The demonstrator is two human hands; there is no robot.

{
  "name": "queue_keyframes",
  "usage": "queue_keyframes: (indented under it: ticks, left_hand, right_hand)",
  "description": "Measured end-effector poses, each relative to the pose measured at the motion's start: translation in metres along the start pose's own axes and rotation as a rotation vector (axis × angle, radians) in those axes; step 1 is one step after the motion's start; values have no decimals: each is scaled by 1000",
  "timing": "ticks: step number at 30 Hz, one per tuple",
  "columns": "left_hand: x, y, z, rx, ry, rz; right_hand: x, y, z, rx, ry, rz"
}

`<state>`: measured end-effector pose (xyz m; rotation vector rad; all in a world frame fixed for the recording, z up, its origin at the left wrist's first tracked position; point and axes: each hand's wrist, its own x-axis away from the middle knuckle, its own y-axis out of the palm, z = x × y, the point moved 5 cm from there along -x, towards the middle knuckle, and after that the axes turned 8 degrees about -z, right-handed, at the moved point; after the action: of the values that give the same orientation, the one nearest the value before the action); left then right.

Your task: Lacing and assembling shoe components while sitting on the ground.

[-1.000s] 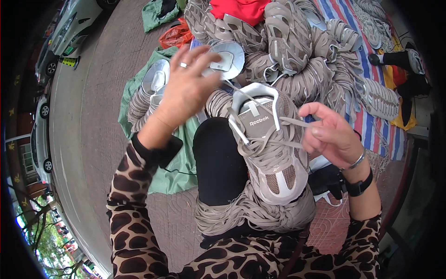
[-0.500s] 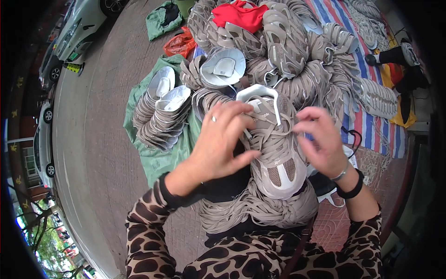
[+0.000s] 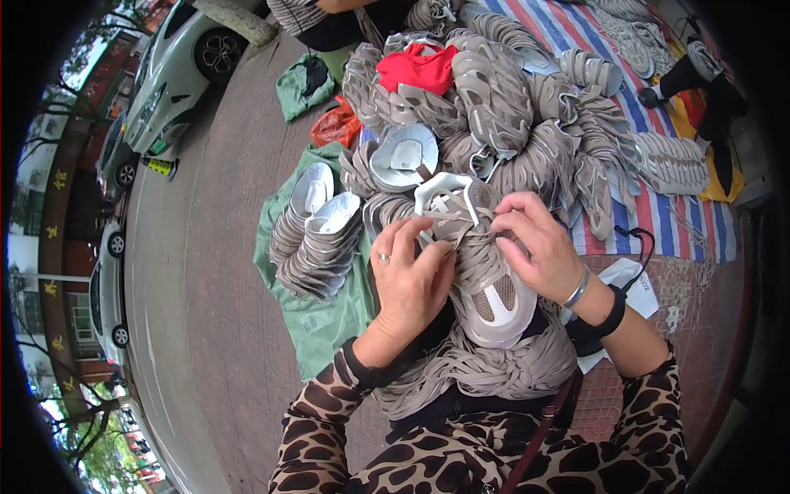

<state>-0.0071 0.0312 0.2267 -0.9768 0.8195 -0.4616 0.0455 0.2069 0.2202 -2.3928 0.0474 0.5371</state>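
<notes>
A taupe sneaker upper (image 3: 495, 309), with white lining and a mesh toe, rests toe toward me above my lap. A flat taupe shoelace (image 3: 475, 240) runs criss-cross up its front, and loose lengths lie near the tongue. At the upper's left edge, my left hand (image 3: 411, 270) is closed, thumb and fingertips pinching the lace. On the opposite side my right hand (image 3: 533, 249) is also closed, pinching lace close to the eyelets. The fingers partly hide the lace ends. Beneath the toe, a thick bundle of taupe laces (image 3: 518, 362) lies across my lap.
Stacked sneaker uppers (image 3: 535, 169) pile up ahead, with a red cloth (image 3: 418, 67) on top. More stacks (image 3: 309, 259) lie on a green sack (image 3: 329, 329) at left. A striped sheet (image 3: 613, 210) spreads at right. Parked cars (image 3: 169, 82) stand far left; another person's arm (image 3: 346, 4) shows at top.
My left hand has gone from spread fingers to a pinch at the lace. My right fingers have closed in against the upper. The view has shifted, bringing another person into the top edge.
</notes>
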Motion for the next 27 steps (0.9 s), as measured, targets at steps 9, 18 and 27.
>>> queue_keyframes:
  ticks: [9, 18, 27]
  left_hand:
    - [1, -5, -11, 273, -136, -391]
    - [31, 18, 86, -24, 132, -496]
    - [-4, -41, 10, 684, -261, -47]
  right_hand:
    - [63, 10, 43, -293, 308, 51]
    - [87, 53, 74, -402, 483, -48]
    - [85, 61, 84, -1100, 723, -224]
